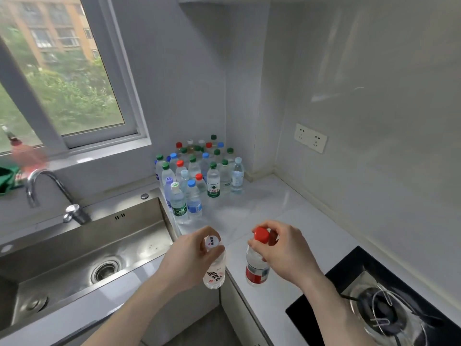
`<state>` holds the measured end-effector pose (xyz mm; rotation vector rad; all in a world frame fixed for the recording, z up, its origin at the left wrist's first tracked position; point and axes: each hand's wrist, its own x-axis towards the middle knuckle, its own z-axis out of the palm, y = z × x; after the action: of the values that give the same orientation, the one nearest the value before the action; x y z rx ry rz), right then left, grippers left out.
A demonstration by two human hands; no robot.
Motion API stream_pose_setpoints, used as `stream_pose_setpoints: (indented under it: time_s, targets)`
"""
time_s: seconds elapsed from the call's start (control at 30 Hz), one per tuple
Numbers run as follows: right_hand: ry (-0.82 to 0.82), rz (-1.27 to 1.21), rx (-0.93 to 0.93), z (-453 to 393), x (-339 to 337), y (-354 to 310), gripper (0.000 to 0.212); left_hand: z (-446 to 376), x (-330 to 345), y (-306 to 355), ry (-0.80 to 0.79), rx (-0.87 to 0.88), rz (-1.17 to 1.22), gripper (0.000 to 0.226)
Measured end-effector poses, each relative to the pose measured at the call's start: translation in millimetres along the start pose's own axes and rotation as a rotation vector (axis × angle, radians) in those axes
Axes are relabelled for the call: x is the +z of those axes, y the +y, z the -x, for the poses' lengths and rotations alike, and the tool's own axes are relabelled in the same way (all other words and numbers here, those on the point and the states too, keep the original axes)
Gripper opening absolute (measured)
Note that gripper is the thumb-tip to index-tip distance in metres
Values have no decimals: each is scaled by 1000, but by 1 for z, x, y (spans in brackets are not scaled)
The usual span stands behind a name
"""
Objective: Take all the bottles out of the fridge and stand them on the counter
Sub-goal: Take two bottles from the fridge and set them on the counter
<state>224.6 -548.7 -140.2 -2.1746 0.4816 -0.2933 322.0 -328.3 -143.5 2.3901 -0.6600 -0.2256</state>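
My left hand grips the neck of a clear bottle with a white cap and black-and-pink lettering, held upright above the counter's front edge. My right hand pinches the neck of a red-capped bottle with a red label, also upright, over the white counter. Several water bottles with green, blue, red and white caps stand packed in the counter's back corner. The fridge is out of sight.
A steel sink with a curved tap lies to the left. A black gas hob fills the lower right. A double wall socket sits on the right wall. Bare counter lies between the hands and the bottle cluster.
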Motion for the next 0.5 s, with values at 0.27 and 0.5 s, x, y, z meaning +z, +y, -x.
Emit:
stream_pose_setpoints:
  time_s: [0.27, 0.5]
  targets:
    - [-53, 33, 0, -82, 2, 15, 22, -81, 4, -1, -9, 8, -60, 16]
    - [-43, 49, 56, -145, 14, 21, 20, -150, 4, -6, -55, 52, -172, 18]
